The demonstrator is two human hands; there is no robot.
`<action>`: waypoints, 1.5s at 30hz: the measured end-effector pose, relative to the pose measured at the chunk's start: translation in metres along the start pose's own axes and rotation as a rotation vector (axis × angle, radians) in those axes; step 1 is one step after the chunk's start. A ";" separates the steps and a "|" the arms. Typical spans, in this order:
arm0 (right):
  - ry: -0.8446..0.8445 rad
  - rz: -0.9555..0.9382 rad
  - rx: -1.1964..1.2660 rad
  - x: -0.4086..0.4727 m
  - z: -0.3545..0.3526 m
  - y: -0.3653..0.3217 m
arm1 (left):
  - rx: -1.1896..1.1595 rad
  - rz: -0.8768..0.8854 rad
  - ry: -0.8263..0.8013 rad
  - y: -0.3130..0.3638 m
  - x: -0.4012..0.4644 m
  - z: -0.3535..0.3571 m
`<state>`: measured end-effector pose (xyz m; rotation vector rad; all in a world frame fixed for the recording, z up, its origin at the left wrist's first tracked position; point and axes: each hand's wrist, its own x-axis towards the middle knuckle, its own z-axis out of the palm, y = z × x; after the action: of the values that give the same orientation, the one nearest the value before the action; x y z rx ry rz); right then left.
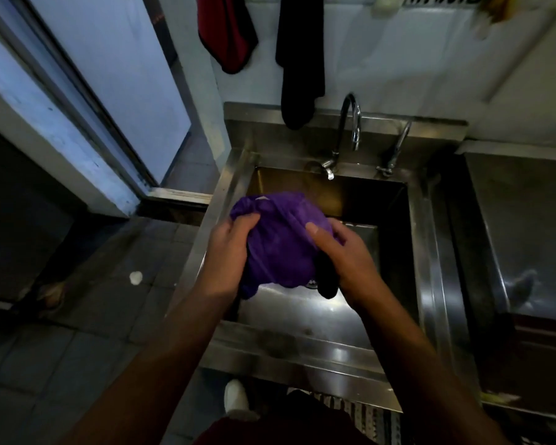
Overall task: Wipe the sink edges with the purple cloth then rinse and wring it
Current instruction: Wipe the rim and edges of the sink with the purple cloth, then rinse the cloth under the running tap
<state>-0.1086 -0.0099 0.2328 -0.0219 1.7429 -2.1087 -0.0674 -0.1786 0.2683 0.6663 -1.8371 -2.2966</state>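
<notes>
A bunched purple cloth (278, 242) hangs over the basin of a stainless steel sink (426, 252). My left hand (230, 252) grips its left side, fingers curled into the fabric. My right hand (347, 255) grips its right side, thumb on top. The cloth sits over the left part of the basin, in front of the curved tap (349, 126). No water shows from the spout. Part of the drain is hidden under the cloth.
A second, smaller tap (397, 149) stands at the back right. A red cloth (227, 33) and a black cloth (299, 59) hang on the wall behind. A steel counter (527, 226) lies to the right, a doorway (116, 91) and tiled floor to the left.
</notes>
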 end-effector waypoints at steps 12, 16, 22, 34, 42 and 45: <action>0.165 -0.276 -0.108 -0.042 0.019 -0.039 | 0.236 -0.147 -0.151 -0.014 0.010 -0.022; 0.207 -0.277 -0.135 -0.057 0.032 -0.040 | 0.163 -0.317 -0.384 -0.012 0.011 -0.037; 0.174 -0.248 -0.191 -0.076 0.054 -0.030 | -0.135 -0.422 -0.616 -0.008 0.013 -0.044; 0.431 -0.064 -0.242 -0.085 0.032 0.015 | -0.204 -0.248 -0.372 -0.012 0.006 -0.017; 0.285 0.063 0.092 -0.044 0.001 0.031 | -0.010 -0.071 -0.352 -0.024 0.029 0.016; 0.396 0.031 0.051 -0.023 -0.021 0.038 | 0.200 0.013 -0.381 -0.040 0.039 0.029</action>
<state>-0.0820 0.0119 0.1981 0.4631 1.8830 -2.2472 -0.1075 -0.1566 0.2247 0.2442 -2.2463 -2.3810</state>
